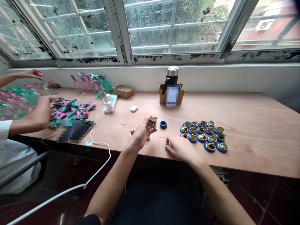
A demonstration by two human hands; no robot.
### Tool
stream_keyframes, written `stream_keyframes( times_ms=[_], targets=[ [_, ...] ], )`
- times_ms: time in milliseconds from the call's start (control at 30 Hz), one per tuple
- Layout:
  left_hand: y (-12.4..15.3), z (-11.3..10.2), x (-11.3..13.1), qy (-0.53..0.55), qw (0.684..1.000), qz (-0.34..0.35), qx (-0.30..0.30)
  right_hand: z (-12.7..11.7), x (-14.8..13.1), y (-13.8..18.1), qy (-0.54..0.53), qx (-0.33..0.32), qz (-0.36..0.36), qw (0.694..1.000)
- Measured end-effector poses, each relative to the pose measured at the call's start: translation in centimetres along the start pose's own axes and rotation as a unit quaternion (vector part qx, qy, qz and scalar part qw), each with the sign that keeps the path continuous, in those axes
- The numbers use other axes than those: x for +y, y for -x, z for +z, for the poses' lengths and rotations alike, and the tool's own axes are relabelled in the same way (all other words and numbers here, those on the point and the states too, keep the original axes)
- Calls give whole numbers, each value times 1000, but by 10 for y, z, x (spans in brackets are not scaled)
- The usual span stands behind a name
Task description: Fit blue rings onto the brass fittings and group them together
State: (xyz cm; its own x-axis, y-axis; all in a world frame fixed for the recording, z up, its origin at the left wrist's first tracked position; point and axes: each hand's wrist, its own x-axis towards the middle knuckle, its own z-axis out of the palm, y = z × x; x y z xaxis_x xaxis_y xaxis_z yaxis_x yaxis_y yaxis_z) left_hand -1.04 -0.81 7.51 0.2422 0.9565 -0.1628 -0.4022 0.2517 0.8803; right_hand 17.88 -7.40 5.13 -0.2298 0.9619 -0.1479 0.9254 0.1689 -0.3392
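Note:
My left hand is raised a little above the wooden table, fingers closed round a small blue ring with a gold metal cap. My right hand rests on the table edge and pinches a thin wire spring. A lone blue ring lies just beyond my hands. Loose gold caps lie by my left hand. To the right sits a group of several blue rings fitted with gold caps.
Another person sits at the left, both hands over a pile of pink and green sprayer heads. A phone, a white power strip with a cable, a white earbud case, a cardboard box with a flask stand behind.

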Motion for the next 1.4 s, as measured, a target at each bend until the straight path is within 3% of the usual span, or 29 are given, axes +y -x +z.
stream_keyframes(
  times_ms=[167,367,500,633,767,867,967,1133,1400],
  targets=[
    [-2,0,2,85,996,-39,-10,1,-15,1,96,-7,-10,995],
    [-3,-2,2,69,997,-46,-6,7,0,-1,107,0,-45,993],
    [1,0,3,9,999,-27,-20,4,14,-6,25,19,-62,998],
    [2,1,-1,-67,996,-21,-50,-5,23,-11,-133,53,-69,987],
    [3,2,-6,-148,985,-25,-89,-8,28,-15,-342,59,-63,936],
    [7,4,-8,-190,972,-41,-132,-9,29,-16,-437,61,-76,894],
    [10,6,-9,-214,962,-46,-165,-11,27,-14,-468,52,-92,877],
    [9,6,-9,-221,956,-38,-189,-12,25,-13,-469,53,-108,875],
    [10,7,-8,-215,959,-14,-183,-11,20,-13,-473,83,-112,870]
  ],
)
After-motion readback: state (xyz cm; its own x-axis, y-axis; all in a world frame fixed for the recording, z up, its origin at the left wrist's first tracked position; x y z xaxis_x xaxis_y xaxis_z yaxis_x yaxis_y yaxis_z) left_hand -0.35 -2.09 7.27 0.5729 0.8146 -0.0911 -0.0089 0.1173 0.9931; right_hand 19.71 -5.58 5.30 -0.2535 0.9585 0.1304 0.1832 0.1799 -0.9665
